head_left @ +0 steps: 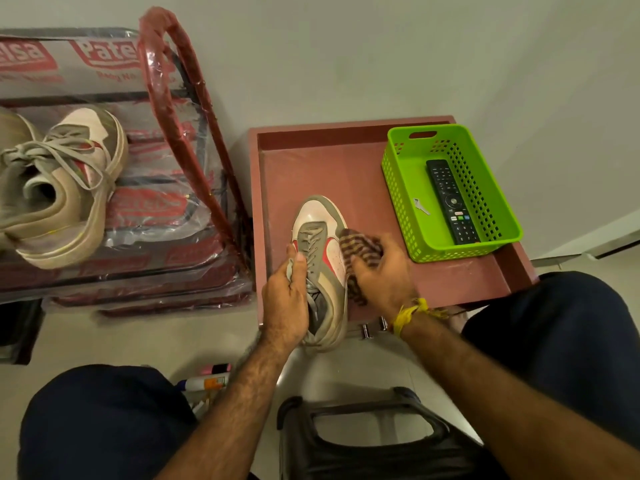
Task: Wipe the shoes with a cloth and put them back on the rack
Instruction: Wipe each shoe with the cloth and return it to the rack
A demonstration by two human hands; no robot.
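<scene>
Over pink tray surface (346, 161), grey-white laced sneaker (320, 244), long axis six to twelve, toe at twelve. Left hand (285, 303) fingers clamped on its tongue; right hand (382, 271) fingers bunched round striped brown cloth (360, 247), pressed at three o'clock flank. Plastic-wrapped red rack (194, 109) at nine, nearer left.

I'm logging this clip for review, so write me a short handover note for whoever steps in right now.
Left hand grips the shoe at its opening, over the red tray.
Right hand holds the striped cloth against the shoe's side.
The other shoe sits on the rack.
Done: one shoe is on the rack; whether it was wiped can't be told.
Left: finish wiping this shoe, then put it on the rack.
</scene>
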